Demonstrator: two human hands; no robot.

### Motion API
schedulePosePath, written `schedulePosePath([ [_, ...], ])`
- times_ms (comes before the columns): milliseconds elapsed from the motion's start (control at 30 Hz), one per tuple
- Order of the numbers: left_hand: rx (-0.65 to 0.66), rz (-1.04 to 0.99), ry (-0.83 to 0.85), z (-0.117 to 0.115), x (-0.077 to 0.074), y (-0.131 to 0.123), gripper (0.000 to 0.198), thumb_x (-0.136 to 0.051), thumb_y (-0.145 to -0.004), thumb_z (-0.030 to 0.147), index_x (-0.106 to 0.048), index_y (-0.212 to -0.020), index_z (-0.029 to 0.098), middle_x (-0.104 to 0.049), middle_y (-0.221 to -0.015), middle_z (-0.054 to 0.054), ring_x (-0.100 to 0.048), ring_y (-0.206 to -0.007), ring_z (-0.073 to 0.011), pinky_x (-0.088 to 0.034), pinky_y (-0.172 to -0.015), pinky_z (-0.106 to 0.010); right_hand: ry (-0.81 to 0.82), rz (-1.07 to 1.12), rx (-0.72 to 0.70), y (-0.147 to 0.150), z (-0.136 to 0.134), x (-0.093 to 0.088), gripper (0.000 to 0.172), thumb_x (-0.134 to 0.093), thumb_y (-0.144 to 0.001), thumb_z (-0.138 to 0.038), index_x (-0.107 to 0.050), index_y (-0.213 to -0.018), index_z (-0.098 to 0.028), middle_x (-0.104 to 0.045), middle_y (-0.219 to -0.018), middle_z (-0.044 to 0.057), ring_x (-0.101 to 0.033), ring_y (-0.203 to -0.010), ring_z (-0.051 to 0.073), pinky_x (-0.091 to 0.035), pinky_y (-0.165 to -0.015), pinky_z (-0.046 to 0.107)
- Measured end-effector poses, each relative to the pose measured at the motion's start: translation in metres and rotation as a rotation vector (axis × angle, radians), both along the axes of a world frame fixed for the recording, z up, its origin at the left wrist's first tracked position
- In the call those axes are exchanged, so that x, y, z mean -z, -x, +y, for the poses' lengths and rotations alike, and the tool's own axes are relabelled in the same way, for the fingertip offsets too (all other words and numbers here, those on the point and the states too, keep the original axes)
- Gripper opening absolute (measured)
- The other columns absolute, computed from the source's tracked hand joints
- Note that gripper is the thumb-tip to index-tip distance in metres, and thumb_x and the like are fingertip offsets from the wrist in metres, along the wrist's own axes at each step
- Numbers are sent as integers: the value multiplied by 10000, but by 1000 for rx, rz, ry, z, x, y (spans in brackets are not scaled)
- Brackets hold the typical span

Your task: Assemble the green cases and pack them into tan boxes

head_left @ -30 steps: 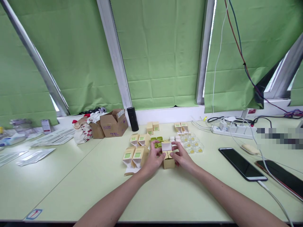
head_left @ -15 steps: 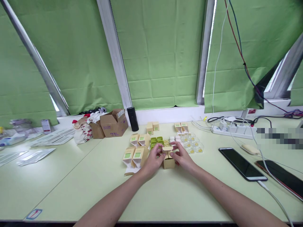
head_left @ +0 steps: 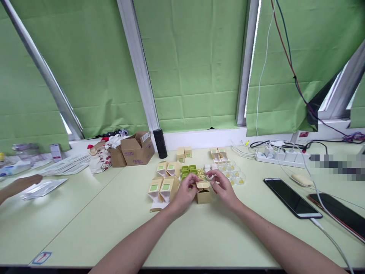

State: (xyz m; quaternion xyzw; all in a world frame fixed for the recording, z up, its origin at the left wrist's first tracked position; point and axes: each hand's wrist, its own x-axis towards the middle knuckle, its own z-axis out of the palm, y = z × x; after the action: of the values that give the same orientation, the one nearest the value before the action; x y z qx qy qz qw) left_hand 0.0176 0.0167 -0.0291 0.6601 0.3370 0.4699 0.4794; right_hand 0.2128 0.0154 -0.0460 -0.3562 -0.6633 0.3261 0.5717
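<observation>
A small kraft cardboard box stands on the table in front of me, its top flap raised. My left hand is closed on the left side of this box, fingertips at the flap. Just right of the box, my right hand has its fingers curled. A small whitish piece shows at those fingertips; I cannot make out whether it is gripped. Behind my hands are green square cups, small pale yellow pieces, white pieces and a clear tray with yellow centres.
Open kraft boxes stand to the left, with more boxes farther back. A black cylinder and a brown carton are behind. Phones and a power strip lie right. Another person's hand reaches over silver packets.
My right hand has shifted slightly right, off the box's top. The box's upper flaps sit differently, with a dark gap under the raised flap. Another person's hand has come in at the left.
</observation>
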Motion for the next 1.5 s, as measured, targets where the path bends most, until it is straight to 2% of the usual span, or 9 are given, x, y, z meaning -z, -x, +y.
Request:
schedulePosePath([
  [133, -12, 8, -12, -1, -4, 0, 220, -747, -867, 297, -582, -978, 204, -641, -952, -24, -621, -915, -186, -481, -810, -282, -182, -80, 18, -2, -7, -8, 134, -615, -982, -340, -657, -1063, -242, -597, -1054, 53, -550, -778, 169, -458, -608, 276],
  [367, 16, -64, 77, 0, -5, 2, 154, -673, -846, 260, -615, -980, 214, -647, -962, -24, -604, -918, -190, -446, -797, -279, -274, -141, 53, -3, -8, -7, 66, -638, -952, -234, -651, -1017, -240, -588, -997, 47, -534, -724, 169, -457, -588, 295],
  [500, -4, -25, 45, -2, -6, 5, 154, -607, -938, 339, -644, -1042, 231, -668, -1074, -42, -599, -989, -211, -450, -869, -311, -296, -201, 71, -5, -7, -4, 77, -633, -940, -197, -645, -1001, -242, -582, -978, 46, -544, -718, 174, -453, -586, 306],
  [600, -24, 22, 8, -4, -7, 5, 263, -578, -1006, 478, -649, -1088, 239, -645, -1091, -41, -579, -995, -217, -446, -880, -324, -315, -239, 75, -6, -8, -4, 76, -624, -940, -179, -632, -979, -244, -578, -955, 43, -544, -708, 176, -448, -589, 313],
  [833, 3, 32, -8, -5, -6, 6, 380, -621, -987, 598, -625, -1108, 238, -635, -1090, -48, -586, -1056, -242, -447, -918, -337, -373, -290, 71, -6, -10, -5, 130, -618, -901, -120, -611, -942, -242, -571, -917, 26, -519, -692, 169, -428, -611, 311],
  [1133, 31, 61, -7, -6, -3, 7, 375, -670, -982, 555, -596, -1157, 232, -644, -1077, -46, -603, -1011, -221, -452, -890, -317, -357, -323, 45, -6, -11, -7, 148, -613, -870, -110, -601, -925, -246, -593, -892, 23, -534, -685, 177, -420, -625, 319],
  [1333, 20, 84, -51, -5, -1, 9, 358, -668, -991, 519, -609, -1187, 225, -662, -1191, -80, -617, -1092, -242, -458, -934, -328, -340, -338, 36, -6, -13, -8, 117, -603, -879, -137, -594, -904, -252, -596, -882, 29, -541, -691, 188, -422, -635, 335],
  [1500, 29, 91, -56, -7, -4, 8, 320, -672, -990, 466, -599, -1187, 224, -651, -1202, -82, -608, -1105, -248, -460, -941, -340, -354, -327, 9, -5, -14, -9, 81, -600, -907, -165, -600, -893, -245, -579, -852, 23, -532, -692, 184, -416, -627, 326],
])
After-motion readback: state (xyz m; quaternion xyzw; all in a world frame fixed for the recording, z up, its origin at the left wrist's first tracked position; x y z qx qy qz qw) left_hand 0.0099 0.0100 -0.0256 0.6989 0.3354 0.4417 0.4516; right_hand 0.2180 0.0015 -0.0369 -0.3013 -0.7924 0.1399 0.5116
